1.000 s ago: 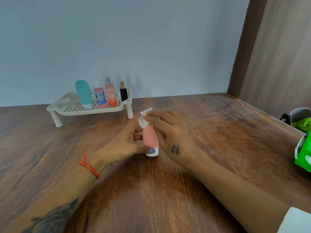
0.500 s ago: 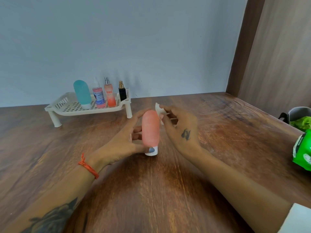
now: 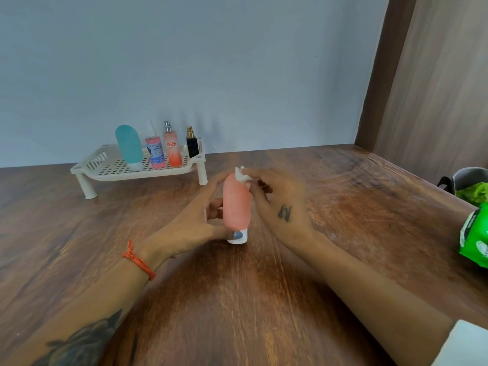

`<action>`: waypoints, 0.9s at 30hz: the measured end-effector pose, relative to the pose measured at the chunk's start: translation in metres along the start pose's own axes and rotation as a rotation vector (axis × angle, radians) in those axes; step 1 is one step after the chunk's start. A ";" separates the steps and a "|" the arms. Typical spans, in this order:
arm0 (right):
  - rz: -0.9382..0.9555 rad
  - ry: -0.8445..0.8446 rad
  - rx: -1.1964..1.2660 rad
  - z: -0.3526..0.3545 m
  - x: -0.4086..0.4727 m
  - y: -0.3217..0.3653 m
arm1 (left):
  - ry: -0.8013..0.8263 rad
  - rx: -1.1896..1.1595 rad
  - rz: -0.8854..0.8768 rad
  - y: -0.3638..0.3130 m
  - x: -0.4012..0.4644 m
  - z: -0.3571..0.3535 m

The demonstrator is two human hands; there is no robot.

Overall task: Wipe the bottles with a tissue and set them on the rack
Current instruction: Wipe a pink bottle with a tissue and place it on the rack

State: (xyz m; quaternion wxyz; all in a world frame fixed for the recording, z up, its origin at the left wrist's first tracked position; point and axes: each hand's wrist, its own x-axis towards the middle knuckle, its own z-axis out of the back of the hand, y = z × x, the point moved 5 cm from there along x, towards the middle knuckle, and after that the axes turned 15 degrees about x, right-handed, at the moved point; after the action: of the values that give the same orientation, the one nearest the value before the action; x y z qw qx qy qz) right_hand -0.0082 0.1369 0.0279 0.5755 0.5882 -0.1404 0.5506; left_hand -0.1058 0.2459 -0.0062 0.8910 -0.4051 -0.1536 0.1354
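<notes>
A white rack (image 3: pixel 111 172) is standing at the back left of the table (image 3: pixel 264 299), near its rear edge, and it is carrying four upright bottles in a row: a teal tube (image 3: pixel 129 146) standing on its cap, a pink spray (image 3: pixel 155 149), an orange spray (image 3: pixel 172 147) and a small black bottle (image 3: pixel 192 145) at the rack's right end. Nearer the table's middle, the left hand (image 3: pixel 192 220), with an orange thread (image 3: pixel 138 261) round its wrist, is gripping a pink tube (image 3: pixel 237 204) from the left side, fingers curling behind it and the thumb pressing across the front just above the white cap. The tube is standing upright, cap down, touching the table, well apart from the rack. The right hand (image 3: pixel 282 207) is pinching a small white tissue (image 3: pixel 242 175) between thumb and fingertips and is pressing it against the tube's rounded top on the right side; the other fingers are loosely bent. At the table's right edge a green packet (image 3: pixel 474 239) is lying, and behind it a grey bin (image 3: pixel 467 177) is holding something green.
</notes>
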 end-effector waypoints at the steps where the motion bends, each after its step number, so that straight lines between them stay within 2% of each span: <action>1: -0.110 -0.004 0.032 0.001 0.000 -0.007 | 0.009 0.015 0.003 0.000 0.000 0.000; 3: -0.271 -0.050 0.138 0.005 0.000 -0.016 | 0.021 0.032 0.010 0.000 0.000 -0.001; 4: -0.287 -0.103 0.161 0.008 0.000 -0.016 | 0.024 0.034 0.009 0.000 0.000 -0.001; 7: -0.066 -0.208 0.065 0.014 0.006 0.002 | 0.026 0.021 -0.002 0.000 -0.001 -0.001; 9: 0.101 -0.161 -0.006 0.008 0.006 0.009 | 0.022 0.011 0.009 0.001 -0.001 -0.001; 12: 0.223 0.008 -0.138 -0.005 0.000 0.008 | 0.002 -0.023 0.028 0.003 -0.001 -0.001; 15: 0.267 0.115 -0.168 -0.009 -0.003 0.006 | -0.008 -0.027 0.019 0.001 -0.002 -0.001; 19: 0.307 0.161 -0.183 -0.007 -0.004 0.009 | -0.013 -0.051 0.016 0.001 -0.002 -0.001; 24: 0.241 0.188 -0.076 -0.005 -0.006 0.007 | -0.008 -0.086 0.005 0.001 -0.001 -0.001; 27: 0.118 -0.026 0.065 0.005 0.001 0.004 | 0.000 -0.055 0.004 0.000 -0.001 -0.001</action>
State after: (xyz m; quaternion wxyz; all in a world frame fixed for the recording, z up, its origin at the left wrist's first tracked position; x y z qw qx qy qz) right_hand -0.0083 0.1316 0.0319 0.5208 0.6044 -0.1641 0.5801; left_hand -0.1060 0.2450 -0.0069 0.8794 -0.4295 -0.1564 0.1331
